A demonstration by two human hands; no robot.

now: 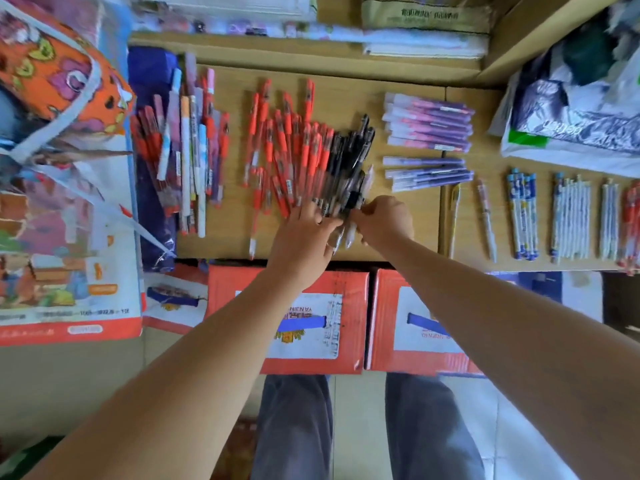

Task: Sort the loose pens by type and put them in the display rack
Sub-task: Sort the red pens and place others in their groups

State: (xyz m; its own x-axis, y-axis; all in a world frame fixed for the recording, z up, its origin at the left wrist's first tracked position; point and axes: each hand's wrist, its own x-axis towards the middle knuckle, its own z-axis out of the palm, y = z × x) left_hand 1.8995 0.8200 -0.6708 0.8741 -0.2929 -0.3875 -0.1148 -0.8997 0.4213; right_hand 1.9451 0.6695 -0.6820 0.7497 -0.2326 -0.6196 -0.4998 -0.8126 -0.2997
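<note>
Right, my brown cardboard worktop [346, 95] holds sorted rows of red plastic pens [294, 150] and purple pens [429, 123]; a mixed heap [187, 150] waits left, no rack in sight. My left hand [301, 237] presses straight-fingered, my right hand [384, 220] pinches the black pen bunch [349, 157] between them.
</note>
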